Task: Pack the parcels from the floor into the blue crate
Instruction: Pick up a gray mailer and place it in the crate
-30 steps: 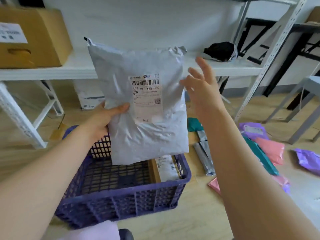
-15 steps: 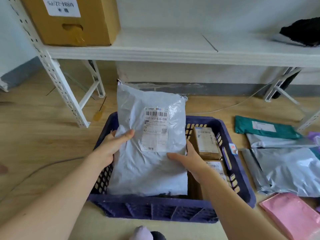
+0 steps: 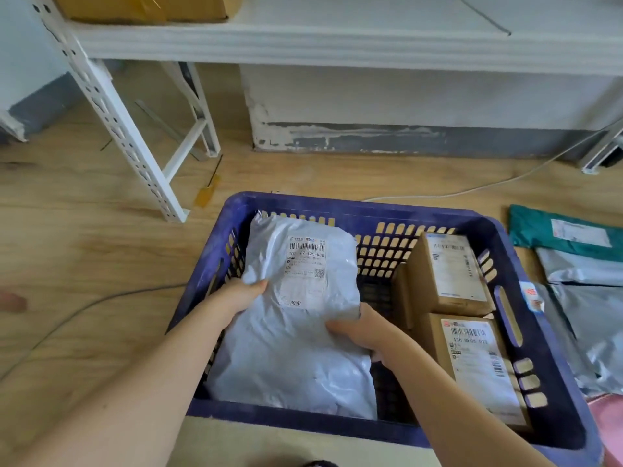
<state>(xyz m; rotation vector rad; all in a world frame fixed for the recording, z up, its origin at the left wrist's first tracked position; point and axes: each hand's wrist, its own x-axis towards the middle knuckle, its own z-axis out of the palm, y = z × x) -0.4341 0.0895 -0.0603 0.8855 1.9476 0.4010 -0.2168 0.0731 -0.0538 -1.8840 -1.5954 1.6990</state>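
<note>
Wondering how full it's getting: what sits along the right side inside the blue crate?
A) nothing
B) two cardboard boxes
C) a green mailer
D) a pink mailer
B: a far cardboard box and a near cardboard box stand along the blue crate's right wall.

A white slotted-steel shelf rack (image 3: 125, 131) stands on the wood floor (image 3: 84, 230), a cardboard box (image 3: 141, 8) on its shelf; a white cable (image 3: 472, 189) trails along the grey skirting (image 3: 421, 140), a yellow tag (image 3: 205, 196) near the rack's foot
</note>
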